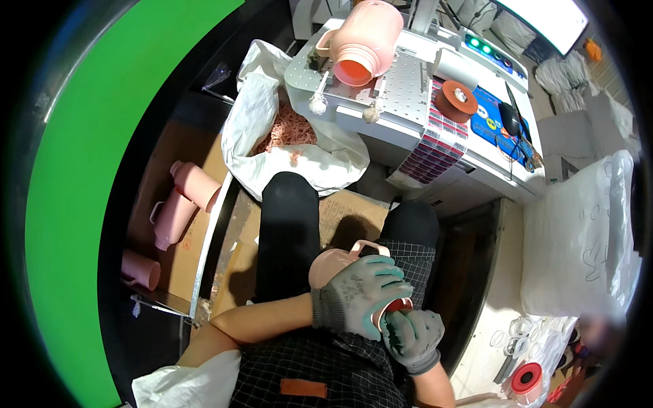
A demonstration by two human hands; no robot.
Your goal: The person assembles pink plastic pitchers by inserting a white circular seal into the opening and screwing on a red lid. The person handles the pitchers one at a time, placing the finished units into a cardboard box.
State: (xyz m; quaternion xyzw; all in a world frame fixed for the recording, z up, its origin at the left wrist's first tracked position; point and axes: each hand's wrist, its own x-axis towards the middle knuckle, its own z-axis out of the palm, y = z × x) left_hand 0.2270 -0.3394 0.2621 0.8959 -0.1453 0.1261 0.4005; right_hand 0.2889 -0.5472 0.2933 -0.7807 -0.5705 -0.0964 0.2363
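Jug point(333, 265) on lap under both hands point(360, 292), another jug point(364, 41) on machine table point(408, 88) ahead.

a pale pink plastic jug point(335, 264) with a loop handle lies tilted on its side over the person's lap, handle upward, its reddish open mouth turned toward the body, largely covered by gloves.
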